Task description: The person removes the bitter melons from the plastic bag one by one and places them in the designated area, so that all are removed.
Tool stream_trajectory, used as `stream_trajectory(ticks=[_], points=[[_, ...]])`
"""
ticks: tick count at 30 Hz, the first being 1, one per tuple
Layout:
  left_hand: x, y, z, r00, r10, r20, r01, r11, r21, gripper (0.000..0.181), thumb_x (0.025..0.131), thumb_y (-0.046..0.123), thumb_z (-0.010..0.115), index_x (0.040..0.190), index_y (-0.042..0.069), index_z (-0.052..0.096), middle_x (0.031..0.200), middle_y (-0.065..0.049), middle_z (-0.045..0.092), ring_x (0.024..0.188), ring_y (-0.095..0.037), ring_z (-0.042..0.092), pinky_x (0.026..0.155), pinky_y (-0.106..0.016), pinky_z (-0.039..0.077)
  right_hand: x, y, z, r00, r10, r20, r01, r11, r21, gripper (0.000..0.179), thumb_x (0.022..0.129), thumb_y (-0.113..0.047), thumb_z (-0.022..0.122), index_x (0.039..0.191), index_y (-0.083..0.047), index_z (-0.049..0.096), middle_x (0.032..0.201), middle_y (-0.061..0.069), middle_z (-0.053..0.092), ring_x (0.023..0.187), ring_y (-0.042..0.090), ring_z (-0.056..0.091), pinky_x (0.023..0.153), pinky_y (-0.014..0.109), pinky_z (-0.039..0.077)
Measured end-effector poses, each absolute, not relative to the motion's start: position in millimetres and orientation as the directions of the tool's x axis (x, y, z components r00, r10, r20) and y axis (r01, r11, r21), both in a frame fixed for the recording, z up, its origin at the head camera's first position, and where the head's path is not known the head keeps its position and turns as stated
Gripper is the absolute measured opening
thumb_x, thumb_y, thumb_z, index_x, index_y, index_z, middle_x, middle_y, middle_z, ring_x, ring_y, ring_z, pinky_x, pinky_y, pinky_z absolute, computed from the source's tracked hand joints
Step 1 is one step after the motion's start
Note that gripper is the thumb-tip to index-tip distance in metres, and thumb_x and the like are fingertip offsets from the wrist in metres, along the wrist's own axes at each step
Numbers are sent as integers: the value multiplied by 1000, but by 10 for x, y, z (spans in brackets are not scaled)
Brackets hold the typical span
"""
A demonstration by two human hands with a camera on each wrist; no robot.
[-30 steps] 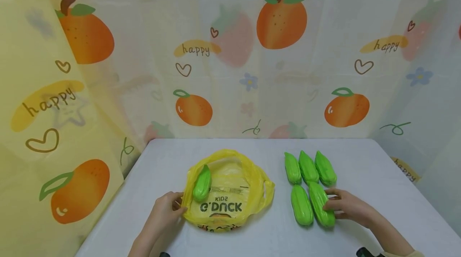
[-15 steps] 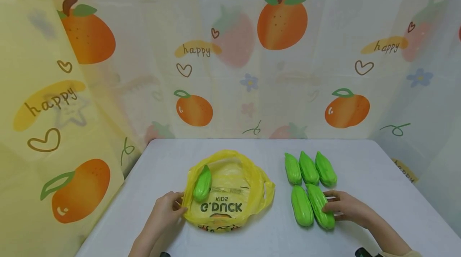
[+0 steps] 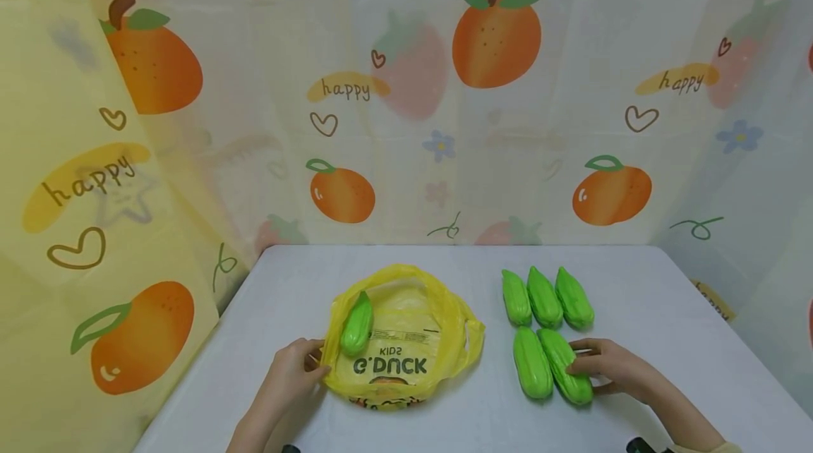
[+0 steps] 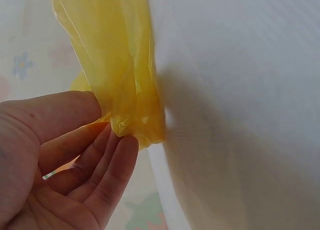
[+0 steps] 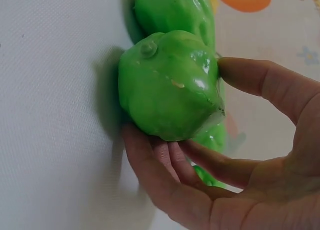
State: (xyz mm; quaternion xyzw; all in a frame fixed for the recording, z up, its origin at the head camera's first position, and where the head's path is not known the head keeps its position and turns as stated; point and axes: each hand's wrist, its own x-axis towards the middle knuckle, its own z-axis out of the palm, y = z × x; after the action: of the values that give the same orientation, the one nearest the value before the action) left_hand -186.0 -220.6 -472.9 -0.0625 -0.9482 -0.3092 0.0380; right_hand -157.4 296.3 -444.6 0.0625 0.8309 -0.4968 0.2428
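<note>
A yellow plastic bag (image 3: 451,340) lies on the table with its mouth spread wide. Its left rim is pinched by my left hand (image 3: 295,367), thumb against fingers, as the left wrist view shows. Inside the bag, at the left, rests one glossy green bitter melon (image 3: 358,326). To the right of the bag, my right hand (image 3: 612,368) holds another bitter melon (image 5: 167,87), thumb on one side and fingers curled on the other. That one lies tilted, its upper end close to the neighbouring bitter melon (image 3: 532,363). Fingers hide part of its right side.
Behind the held one, three more bitter melons (image 3: 544,296) lie side by side in a row. White cloth covers the table (image 3: 470,425). Fruit-printed curtains (image 3: 406,156) stand along the back and both sides.
The bitter melon under my right hand has turned a little, its upper end shifting left and its lower end slightly nearer. My left hand and the bag stay in place.
</note>
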Motion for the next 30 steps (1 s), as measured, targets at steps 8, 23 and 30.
stream_trajectory(ticks=[8, 23, 30], points=[[-1867, -2203, -4729, -990, 95, 99, 136, 798, 587, 39, 72, 6, 78, 110, 3, 68, 80, 1, 61, 70, -8, 57, 60, -19, 49, -1561, 2971, -4410, -878, -148, -455, 330, 501, -800, 70, 88, -23, 64, 135, 17, 32, 134, 42, 36, 115, 48, 51, 83, 52, 53], [-1869, -2199, -4720, -990, 99, 104, 142, 803, 579, 39, 71, 5, 78, 109, 1, 68, 80, 1, 61, 69, -8, 58, 60, -21, 50, -1580, 2993, -4482, -856, -102, -507, 394, 507, -767, 76, 86, -33, 68, 135, 16, 35, 131, 40, 40, 104, 31, 60, 81, 42, 56], [-1857, -2194, -4692, -990, 104, 93, 139, 800, 584, 39, 71, 5, 78, 109, 1, 68, 80, 0, 62, 69, -9, 58, 61, -21, 51, -1566, 3017, -4494, -853, -114, -509, 409, 458, -789, 77, 86, -31, 69, 134, 18, 34, 128, 38, 42, 98, 23, 61, 80, 40, 56]])
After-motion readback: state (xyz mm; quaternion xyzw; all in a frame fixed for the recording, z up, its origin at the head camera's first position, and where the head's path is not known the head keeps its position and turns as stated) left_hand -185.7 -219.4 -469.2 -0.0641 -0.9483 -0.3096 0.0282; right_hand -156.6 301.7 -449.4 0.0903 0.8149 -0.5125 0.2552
